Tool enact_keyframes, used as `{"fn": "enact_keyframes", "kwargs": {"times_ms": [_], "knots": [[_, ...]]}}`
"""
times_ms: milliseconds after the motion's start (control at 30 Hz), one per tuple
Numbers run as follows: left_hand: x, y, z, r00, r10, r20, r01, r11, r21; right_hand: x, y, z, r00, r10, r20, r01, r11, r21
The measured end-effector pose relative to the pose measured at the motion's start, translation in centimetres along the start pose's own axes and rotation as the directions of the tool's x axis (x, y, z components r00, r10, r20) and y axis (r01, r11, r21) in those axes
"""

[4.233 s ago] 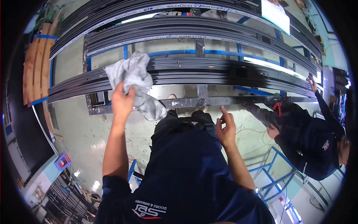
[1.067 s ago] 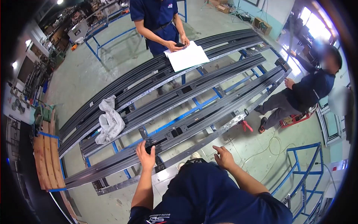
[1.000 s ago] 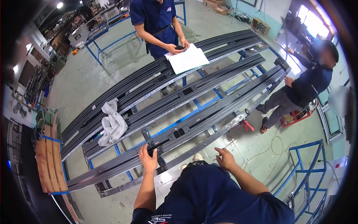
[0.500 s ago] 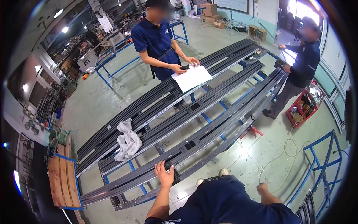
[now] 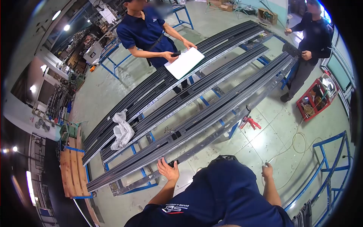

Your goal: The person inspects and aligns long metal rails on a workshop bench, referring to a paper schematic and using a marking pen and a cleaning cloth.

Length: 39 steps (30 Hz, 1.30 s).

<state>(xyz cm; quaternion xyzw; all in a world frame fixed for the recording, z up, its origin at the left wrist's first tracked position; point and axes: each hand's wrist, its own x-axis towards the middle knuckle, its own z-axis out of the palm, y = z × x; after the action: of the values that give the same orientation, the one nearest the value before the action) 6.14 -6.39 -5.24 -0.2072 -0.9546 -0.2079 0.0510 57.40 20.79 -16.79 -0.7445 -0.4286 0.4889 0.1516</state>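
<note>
The long dark profiles point(image 5: 211, 115) lie side by side on a blue rack point(image 5: 231, 130), as they did a second ago. The person at the far end point(image 5: 314, 34), crouched a second ago, now stands with a hand on the profile's end. Another person point(image 5: 145, 32) stands across the rack, hands on a sheet of paper point(image 5: 184, 62).

A red crate point(image 5: 317, 99) on the floor holds tools too small to tell apart. The white rag point(image 5: 121, 130) lies where it did, draped over the middle profiles.

The left hand point(image 5: 168, 171) rests open and flat on the nearest profile, fingers spread, clasping nothing. The right hand point(image 5: 267, 171), raised before the rack a second ago, hangs at the hip; I cannot tell its grip. A red clamp point(image 5: 249, 122) hangs below the rail.
</note>
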Motion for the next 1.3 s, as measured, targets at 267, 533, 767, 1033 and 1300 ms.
{"fn": "enact_keyframes", "kwargs": {"times_ms": [267,533,767,1033,1300], "knots": [[-1.9,0.5,3.7,0.886,-0.456,-0.087,0.464,0.870,0.167,4.3,9.0,-8.8,0.944,0.330,0.005,-0.330,0.944,-0.029],[-0.7,0.0,4.4,0.739,-0.673,0.035,0.650,0.726,0.226,2.5,6.7,-7.9,0.923,0.381,0.050,-0.383,0.922,0.055],[0.7,0.6,2.3,0.552,-0.724,0.415,0.764,0.638,0.098,3.4,2.0,-5.6,0.963,0.247,0.107,-0.250,0.968,0.016],[1.6,3.7,0.2,0.401,-0.769,0.498,0.847,0.518,0.120,5.3,0.0,-5.0,0.973,0.218,0.075,-0.211,0.973,-0.096],[1.8,3.8,0.2,0.382,-0.781,0.494,0.849,0.508,0.147,3.2,0.4,-4.0,0.969,0.203,0.137,-0.178,0.968,-0.179]]}}
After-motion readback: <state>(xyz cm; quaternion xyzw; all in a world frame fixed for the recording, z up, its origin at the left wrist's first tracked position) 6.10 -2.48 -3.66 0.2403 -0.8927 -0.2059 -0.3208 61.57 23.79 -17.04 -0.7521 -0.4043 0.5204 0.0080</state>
